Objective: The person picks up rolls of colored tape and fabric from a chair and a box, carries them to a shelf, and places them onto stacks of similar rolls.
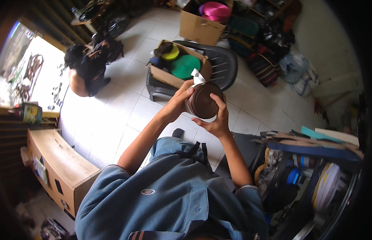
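Both hands hold up a round, dark brown roll of strap (206, 101), its flat ringed face turned up toward me. A short white strip (198, 76) sticks out at its far edge, and a paler band shows along its near left side. My left hand (180, 102) grips the left side, thumb over the rim and fingers partly hidden behind. On the right, my right hand (218, 120) clasps the roll with its fingers bent over the face and the thumb below. Just beyond stands a cardboard box (164, 75) holding a green roll (186, 66) and a yellow roll (170, 53).
That box rests on a black plastic chair (222, 66). Farther back, another cardboard box (200, 31) holds pink rolls (214, 11). Bags (262, 66) lie at the far right. A wooden cabinet (62, 160) stands left, a loaded shelf (310, 150) right. A person (90, 70) crouches by the doorway.
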The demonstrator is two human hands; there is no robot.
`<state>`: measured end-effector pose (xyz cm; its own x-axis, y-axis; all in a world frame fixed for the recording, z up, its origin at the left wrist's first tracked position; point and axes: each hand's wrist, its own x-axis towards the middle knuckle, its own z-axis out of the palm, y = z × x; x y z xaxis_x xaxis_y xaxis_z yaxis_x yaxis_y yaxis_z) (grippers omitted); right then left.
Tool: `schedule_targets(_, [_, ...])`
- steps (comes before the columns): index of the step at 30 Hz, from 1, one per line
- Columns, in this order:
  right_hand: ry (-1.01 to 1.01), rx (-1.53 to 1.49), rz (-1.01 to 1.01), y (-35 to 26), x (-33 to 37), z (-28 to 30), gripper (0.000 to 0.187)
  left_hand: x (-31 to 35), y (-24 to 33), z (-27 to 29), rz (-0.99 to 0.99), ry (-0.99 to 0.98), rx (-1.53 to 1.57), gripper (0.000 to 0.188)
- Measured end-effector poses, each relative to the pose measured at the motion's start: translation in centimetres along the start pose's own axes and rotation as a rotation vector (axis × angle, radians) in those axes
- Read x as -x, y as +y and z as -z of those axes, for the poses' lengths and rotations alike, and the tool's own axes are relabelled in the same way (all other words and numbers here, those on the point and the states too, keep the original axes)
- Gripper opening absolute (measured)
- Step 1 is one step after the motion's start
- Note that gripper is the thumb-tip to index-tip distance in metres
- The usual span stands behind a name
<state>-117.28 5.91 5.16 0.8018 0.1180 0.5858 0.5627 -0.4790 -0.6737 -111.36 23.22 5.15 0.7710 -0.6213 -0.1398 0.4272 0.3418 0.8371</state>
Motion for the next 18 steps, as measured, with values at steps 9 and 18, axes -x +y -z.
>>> schedule_targets(9, [-0.244, -0.239, 0.043, 0.7, -3.8, -7.6, 0.084, 4.9, -0.4, 6.5, -0.084, 0.287, 0.142, 0.064])
schedule_targets(18, [-0.288, -0.344, -0.027, 6.6, -5.8, -8.7, 0.086, 0.1, -2.8, 9.4, -0.059, 0.348, 0.212, 0.066])
